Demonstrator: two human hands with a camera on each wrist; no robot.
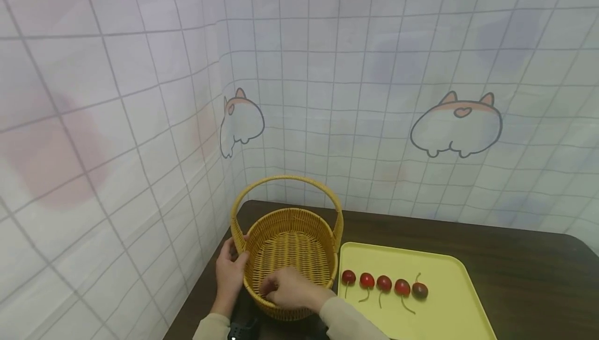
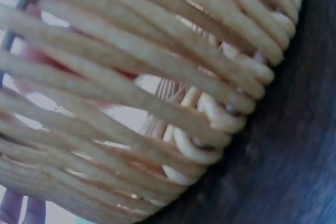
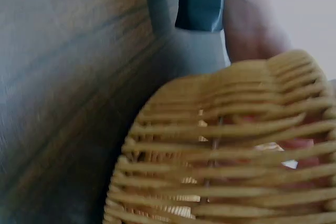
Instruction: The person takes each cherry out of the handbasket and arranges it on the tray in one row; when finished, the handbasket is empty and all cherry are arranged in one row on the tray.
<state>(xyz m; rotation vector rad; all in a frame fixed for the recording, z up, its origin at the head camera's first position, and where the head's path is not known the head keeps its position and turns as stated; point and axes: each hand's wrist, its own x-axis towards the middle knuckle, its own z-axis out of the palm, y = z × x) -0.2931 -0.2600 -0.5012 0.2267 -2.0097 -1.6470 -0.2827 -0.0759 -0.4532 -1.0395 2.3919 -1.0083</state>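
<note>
A woven yellow basket [image 1: 292, 246] with a tall arched handle stands on the dark table. My left hand [image 1: 231, 272] grips its left side near the handle's foot, thumb by the rim. My right hand [image 1: 291, 289] reaches over the near rim into the basket, fingers bent down toward the inside of the front left wall. Through the weave [image 2: 157, 61] in the left wrist view, some red shows; I cannot tell whether those fingers hold something. The right wrist view shows the basket's slatted wall [image 3: 226, 156] close up, covering most of the fingers.
Right of the basket lies a yellow tray [image 1: 440, 306] with several red cherries [image 1: 384, 284] in a row, stems attached. The dark table [image 1: 529, 277] extends to the right. A grid-patterned curtain [image 1: 327, 95] hangs behind and along the left side.
</note>
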